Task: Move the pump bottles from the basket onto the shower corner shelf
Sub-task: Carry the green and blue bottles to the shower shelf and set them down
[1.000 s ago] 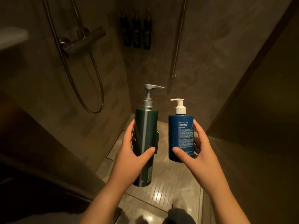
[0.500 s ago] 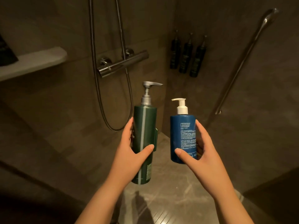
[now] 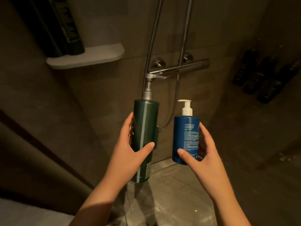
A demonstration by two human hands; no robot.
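Observation:
My left hand [image 3: 130,154] grips a tall dark green pump bottle [image 3: 145,128] with a silver pump, held upright. Beside it, my right hand [image 3: 205,152] holds a shorter blue pump bottle [image 3: 186,132] with a white pump, also upright. Both bottles hang in the air in front of the shower wall. The white corner shelf [image 3: 101,57] is up at the left, above and left of the green bottle. Two dark bottles [image 3: 65,30] stand on the shelf's left part. No basket is in sight.
A chrome shower mixer bar [image 3: 182,67] with two riser pipes and a hose sits on the wall just behind the green bottle's pump. Three dark wall-mounted bottles [image 3: 263,75] hang at the right. The tiled shower floor [image 3: 171,193] lies below.
The view has swung left and upward: the corner shelf has come closer and nearer the centre, the wall bottles have slid to the right. Both hands keep the same grip on their bottles.

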